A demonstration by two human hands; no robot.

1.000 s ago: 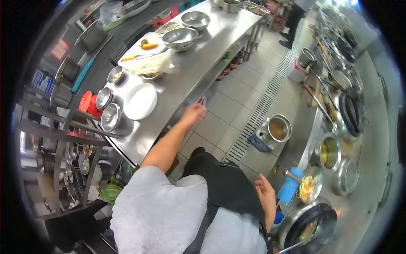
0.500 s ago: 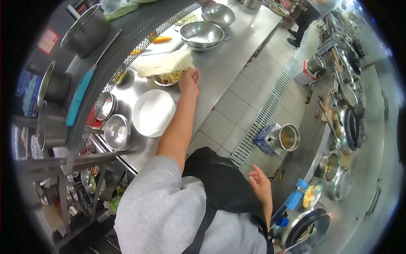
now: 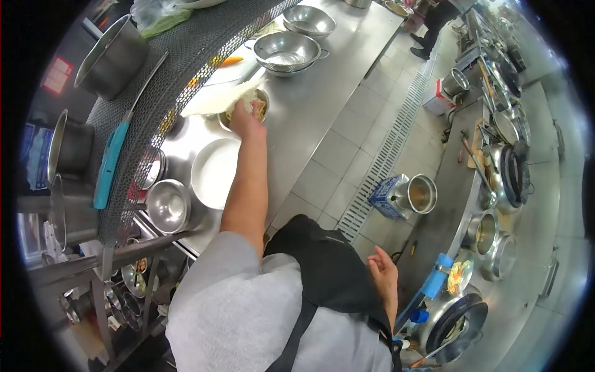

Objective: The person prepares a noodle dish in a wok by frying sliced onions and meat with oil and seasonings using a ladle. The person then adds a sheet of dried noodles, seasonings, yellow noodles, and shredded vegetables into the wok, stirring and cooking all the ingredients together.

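Observation:
My left hand [image 3: 249,121] reaches over a metal bowl [image 3: 266,99] on the steel counter. Its fingers are closed on the edge of a pale, thin cloth [image 3: 220,99], which lies beyond the bowl and to its left. Yellowish noodle-like strands [image 3: 261,111] show inside the bowl, partly hidden by the hand. A white round plate or dish [image 3: 214,173] sits nearer to me, partly behind my forearm. Low at my right side, my right hand [image 3: 383,273] hangs with its fingers loosely apart, holding nothing.
Metal colanders [image 3: 286,53] stand farther along the counter [image 3: 310,118]. An empty steel bowl [image 3: 168,206] sits at the near left. On the mesh shelf lies a turquoise-handled tool [image 3: 111,164]. A pot [image 3: 423,194] stands by the floor drain. Woks [image 3: 446,328] line the right; a person [image 3: 434,28] stands far off.
My left hand has moved left and nearer over the bowl. The cloth has shifted left, and more of the bowl's rim shows. My right hand has barely moved.

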